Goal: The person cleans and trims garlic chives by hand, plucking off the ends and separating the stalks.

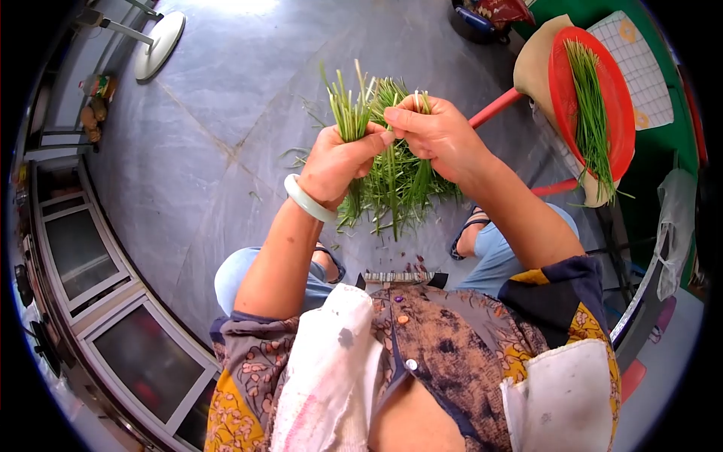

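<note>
My left hand, with a pale bangle at its wrist, is wrapped round an upright bunch of garlic chives. Close beside it, my right hand pinches a few chive stalks between thumb and fingers; their green leaves hang down below. The two thumbs nearly meet. On the floor under both hands lies a loose heap of chives, partly hidden by the hands.
To the right, a red plastic basin holds a long bundle of chives. My sandalled feet flank the heap. Glass-fronted cabinets line the left side. A round white stand base is at the upper left on the grey floor.
</note>
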Demonstrator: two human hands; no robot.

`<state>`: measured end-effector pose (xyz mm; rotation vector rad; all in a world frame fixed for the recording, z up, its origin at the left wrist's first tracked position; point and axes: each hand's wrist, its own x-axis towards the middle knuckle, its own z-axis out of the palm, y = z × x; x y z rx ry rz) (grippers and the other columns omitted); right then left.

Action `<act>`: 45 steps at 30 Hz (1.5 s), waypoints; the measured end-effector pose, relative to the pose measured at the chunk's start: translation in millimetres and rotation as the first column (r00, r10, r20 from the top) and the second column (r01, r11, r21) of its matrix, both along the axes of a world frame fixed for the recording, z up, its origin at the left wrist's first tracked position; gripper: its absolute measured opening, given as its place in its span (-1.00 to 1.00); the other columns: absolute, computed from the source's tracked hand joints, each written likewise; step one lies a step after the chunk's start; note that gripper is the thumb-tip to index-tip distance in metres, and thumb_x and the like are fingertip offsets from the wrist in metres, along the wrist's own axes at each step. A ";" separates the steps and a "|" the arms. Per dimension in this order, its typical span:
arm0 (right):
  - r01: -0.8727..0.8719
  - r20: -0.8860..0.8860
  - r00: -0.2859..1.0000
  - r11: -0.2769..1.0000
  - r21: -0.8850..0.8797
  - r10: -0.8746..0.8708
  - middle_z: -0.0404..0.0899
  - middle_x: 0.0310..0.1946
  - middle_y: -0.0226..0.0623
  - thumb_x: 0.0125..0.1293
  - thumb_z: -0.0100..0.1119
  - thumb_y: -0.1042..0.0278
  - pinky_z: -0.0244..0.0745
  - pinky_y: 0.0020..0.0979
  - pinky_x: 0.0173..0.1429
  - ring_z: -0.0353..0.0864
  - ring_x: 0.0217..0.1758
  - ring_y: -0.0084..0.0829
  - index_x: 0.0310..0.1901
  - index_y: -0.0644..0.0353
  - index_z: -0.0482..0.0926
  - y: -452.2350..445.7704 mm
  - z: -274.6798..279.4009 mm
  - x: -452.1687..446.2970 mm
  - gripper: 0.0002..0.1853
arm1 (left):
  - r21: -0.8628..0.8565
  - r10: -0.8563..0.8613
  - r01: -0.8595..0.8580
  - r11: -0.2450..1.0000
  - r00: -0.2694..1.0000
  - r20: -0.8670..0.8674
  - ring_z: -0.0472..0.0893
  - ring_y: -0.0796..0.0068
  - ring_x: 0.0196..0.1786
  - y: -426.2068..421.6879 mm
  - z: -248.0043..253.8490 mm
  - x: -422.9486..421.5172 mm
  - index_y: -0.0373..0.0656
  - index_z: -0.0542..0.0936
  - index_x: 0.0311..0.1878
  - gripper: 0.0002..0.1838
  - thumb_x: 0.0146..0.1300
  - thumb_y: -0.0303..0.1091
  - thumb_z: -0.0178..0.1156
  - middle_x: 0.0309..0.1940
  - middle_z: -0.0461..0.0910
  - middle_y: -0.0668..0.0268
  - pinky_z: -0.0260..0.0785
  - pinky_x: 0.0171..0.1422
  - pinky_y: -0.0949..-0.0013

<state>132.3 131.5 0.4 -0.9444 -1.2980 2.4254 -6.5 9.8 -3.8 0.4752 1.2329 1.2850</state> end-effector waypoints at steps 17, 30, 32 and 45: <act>-0.112 0.019 0.993 0.994 -0.018 0.113 0.58 -0.41 -0.40 0.30 0.22 0.28 -0.03 -0.66 -0.62 0.16 -0.68 -0.78 -0.19 0.22 0.53 -6.7 -3.2 -0.3 -0.81 | -0.088 0.176 -0.161 0.983 0.965 0.196 0.23 0.69 -0.63 -1.3 -19.8 -14.2 -0.12 0.52 -0.41 -0.84 0.26 -0.30 0.23 -0.65 0.32 0.51 0.00 -0.54 0.55; -0.140 0.100 0.988 0.951 0.276 0.117 0.46 -0.42 -0.55 0.22 0.30 0.24 0.26 -0.63 -0.41 0.34 -0.42 -0.75 -0.20 0.22 0.54 -14.9 -10.0 -0.4 -0.75 | -0.037 0.115 -0.113 0.993 0.992 0.055 0.26 0.71 -0.61 0.9 -18.8 -4.8 -0.18 0.61 -0.25 -0.85 0.28 -0.31 0.20 -0.64 0.37 0.52 0.04 -0.53 0.57; -0.128 0.079 0.991 0.918 0.375 0.106 0.48 -0.42 -0.56 0.24 0.25 0.29 0.27 -0.59 -0.37 0.34 -0.41 -0.74 -0.24 0.26 0.55 -10.6 -10.3 -1.3 -0.80 | -0.020 0.100 -0.100 0.995 0.995 0.001 0.29 0.71 -0.62 0.2 -17.8 -7.9 -0.19 0.61 -0.29 -0.86 0.27 -0.31 0.23 -0.60 0.45 0.47 0.07 -0.54 0.57; -0.144 0.144 0.989 0.316 0.938 0.026 0.55 -0.39 -0.10 0.24 0.11 0.37 0.45 -0.24 -0.21 0.55 -0.31 -0.06 -0.33 0.30 0.54 4.9 2.5 5.4 -0.85 | -0.009 0.016 -0.015 1.000 0.999 0.039 0.32 0.69 -0.64 -2.6 -8.7 -4.1 -0.23 0.59 -0.29 -0.90 0.23 -0.42 0.14 -0.51 0.54 0.36 0.09 -0.56 0.58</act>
